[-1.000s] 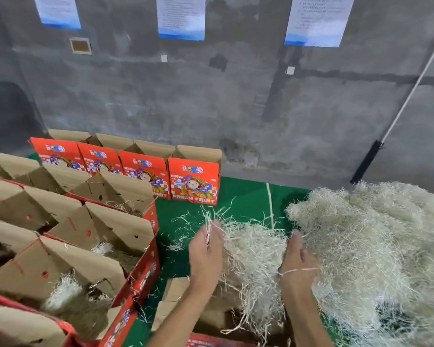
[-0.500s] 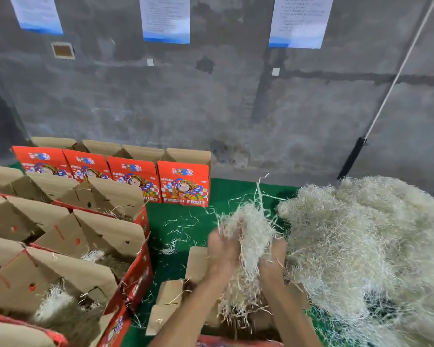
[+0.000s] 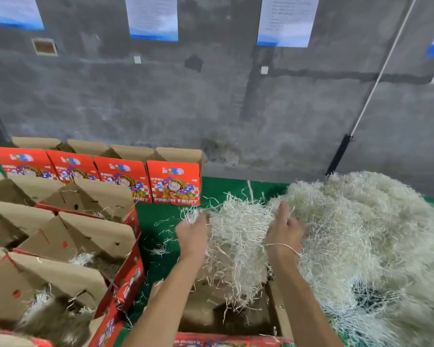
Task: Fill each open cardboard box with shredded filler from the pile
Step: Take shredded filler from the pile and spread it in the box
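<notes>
A clump of pale shredded filler (image 3: 238, 236) hangs between my two hands above an open cardboard box (image 3: 236, 316) right in front of me. My left hand (image 3: 192, 234) grips the clump's left side, fingers curled into the strands. My right hand (image 3: 285, 230) grips its right side, with a loose strand lying across the wrist. The big filler pile (image 3: 366, 234) spreads to the right on the green mat (image 3: 161, 221). The box's inside is mostly bare brown, with a few strands in it.
Open red boxes (image 3: 68, 246) with raised brown flaps stand close on the left, several holding filler. A row of red "FRESH FRUIT" boxes (image 3: 174, 182) lines the back. A grey concrete wall (image 3: 211, 96) rises behind, with a white pole (image 3: 376, 78) leaning on it.
My hands have moved apart and risen, spreading the filler clump wider over the box. The view has shifted slightly.
</notes>
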`<state>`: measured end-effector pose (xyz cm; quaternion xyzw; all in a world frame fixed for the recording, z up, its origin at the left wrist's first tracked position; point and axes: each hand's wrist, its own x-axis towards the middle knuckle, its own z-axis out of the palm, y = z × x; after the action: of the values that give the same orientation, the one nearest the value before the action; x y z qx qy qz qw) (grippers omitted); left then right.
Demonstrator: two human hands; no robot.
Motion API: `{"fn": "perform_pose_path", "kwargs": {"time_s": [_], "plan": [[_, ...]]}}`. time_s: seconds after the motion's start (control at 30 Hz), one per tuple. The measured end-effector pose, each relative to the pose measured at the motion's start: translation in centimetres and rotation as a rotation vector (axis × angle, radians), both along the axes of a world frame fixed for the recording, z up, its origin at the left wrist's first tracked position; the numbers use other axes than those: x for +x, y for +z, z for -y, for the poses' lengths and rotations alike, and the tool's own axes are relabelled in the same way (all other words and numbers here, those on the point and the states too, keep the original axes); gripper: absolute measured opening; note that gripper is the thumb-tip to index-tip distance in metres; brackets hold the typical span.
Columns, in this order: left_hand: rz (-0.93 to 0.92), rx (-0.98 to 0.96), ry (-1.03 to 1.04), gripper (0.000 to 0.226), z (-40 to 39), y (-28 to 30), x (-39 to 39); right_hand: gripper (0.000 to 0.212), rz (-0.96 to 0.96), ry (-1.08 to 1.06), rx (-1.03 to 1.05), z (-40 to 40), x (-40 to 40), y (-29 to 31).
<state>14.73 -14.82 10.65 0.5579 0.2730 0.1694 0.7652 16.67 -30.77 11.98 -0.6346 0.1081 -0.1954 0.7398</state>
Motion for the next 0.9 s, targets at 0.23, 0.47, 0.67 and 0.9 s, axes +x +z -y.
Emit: {"fn": "perform_pose_path", "kwargs": {"time_s": [0.23,0.47,0.67,0.9], "plan": [[-0.133,-0.044,-0.229,0.021,1.2,-1.1,-0.8,0.044,-0.170,-0.046,-0.010,-0.5,0.2,-2.5],[-0.218,0.039,-0.371,0.053,3.7,-2.3,-3.1,0.035,-0.206,0.126,-0.181,-3.1,-1.4,-4.0],[-0.055,0.217,-0.041,0.021,-1.1,-2.6,-2.5,0.048,-0.088,0.201,-0.243,0.3,-0.8,-2.5],[0.004,0.117,-0.286,0.067,3.0,-0.5,-3.2,0.042,-0.066,0.184,-0.277,-3.6,-2.1,-4.1]]}}
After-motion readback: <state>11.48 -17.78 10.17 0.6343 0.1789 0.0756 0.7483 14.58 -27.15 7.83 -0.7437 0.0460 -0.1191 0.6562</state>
